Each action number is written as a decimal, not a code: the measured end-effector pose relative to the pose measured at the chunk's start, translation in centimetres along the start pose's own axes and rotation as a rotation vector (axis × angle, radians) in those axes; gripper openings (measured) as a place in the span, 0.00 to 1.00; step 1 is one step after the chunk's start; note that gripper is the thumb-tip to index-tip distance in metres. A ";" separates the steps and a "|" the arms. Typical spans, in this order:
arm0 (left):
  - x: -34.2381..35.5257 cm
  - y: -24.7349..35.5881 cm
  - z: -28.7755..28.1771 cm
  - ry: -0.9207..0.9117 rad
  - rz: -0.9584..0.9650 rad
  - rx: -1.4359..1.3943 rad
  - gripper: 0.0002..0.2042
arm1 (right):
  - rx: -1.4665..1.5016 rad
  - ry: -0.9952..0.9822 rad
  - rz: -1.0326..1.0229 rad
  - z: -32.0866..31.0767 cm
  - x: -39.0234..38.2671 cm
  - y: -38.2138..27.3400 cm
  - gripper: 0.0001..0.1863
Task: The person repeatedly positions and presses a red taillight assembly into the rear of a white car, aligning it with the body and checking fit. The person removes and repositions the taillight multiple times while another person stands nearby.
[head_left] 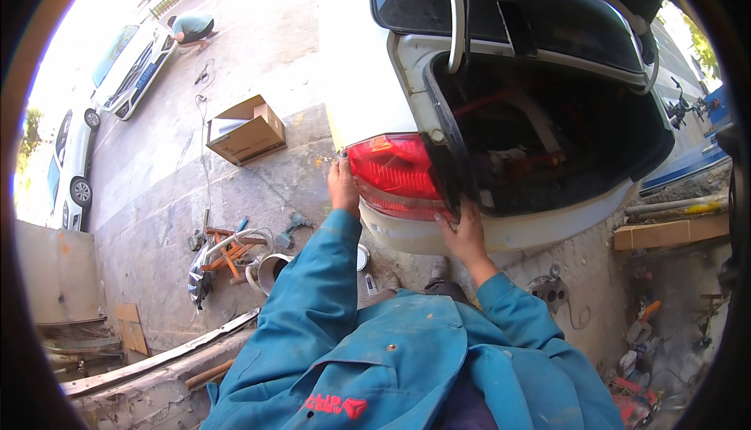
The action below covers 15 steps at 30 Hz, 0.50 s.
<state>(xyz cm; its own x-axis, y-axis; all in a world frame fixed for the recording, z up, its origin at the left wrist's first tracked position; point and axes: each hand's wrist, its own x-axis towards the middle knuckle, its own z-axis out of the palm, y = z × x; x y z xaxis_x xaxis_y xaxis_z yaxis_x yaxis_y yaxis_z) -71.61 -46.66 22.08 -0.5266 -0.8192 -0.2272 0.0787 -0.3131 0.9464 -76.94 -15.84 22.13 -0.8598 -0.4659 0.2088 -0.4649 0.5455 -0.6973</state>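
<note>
A red taillight (391, 170) sits at the rear corner of a white car (353, 47), beside the open trunk (547, 141) with its dark interior. My left hand (342, 181) grips the taillight's outer left edge, fingertips near its upper corner. My right hand (463, 233) holds the lamp's lower inner edge, next to the trunk opening, with some fingers reaching behind that edge and partly hidden. Both of my forearms are in teal sleeves.
A cardboard box (246, 137), an orange folding frame (231, 252) with tools, and a bucket (274, 272) stand on the left. A person (189, 30) crouches by a parked white car (129, 70). A long carton (665, 233) and scattered tools lie at the right.
</note>
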 end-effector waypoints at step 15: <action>2.5 -2.3 0.7 0.310 0.080 0.422 0.32 | -0.051 -0.198 0.009 -2.0 1.8 -0.9 0.39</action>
<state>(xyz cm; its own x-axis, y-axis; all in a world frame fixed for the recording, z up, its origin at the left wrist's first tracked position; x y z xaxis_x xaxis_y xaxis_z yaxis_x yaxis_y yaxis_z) -73.75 -47.66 19.47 -0.2528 -0.9562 -0.1476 -0.2726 -0.0760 0.9591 -78.53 -15.79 24.47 -0.8082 -0.5859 0.0601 -0.4717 0.5828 -0.6616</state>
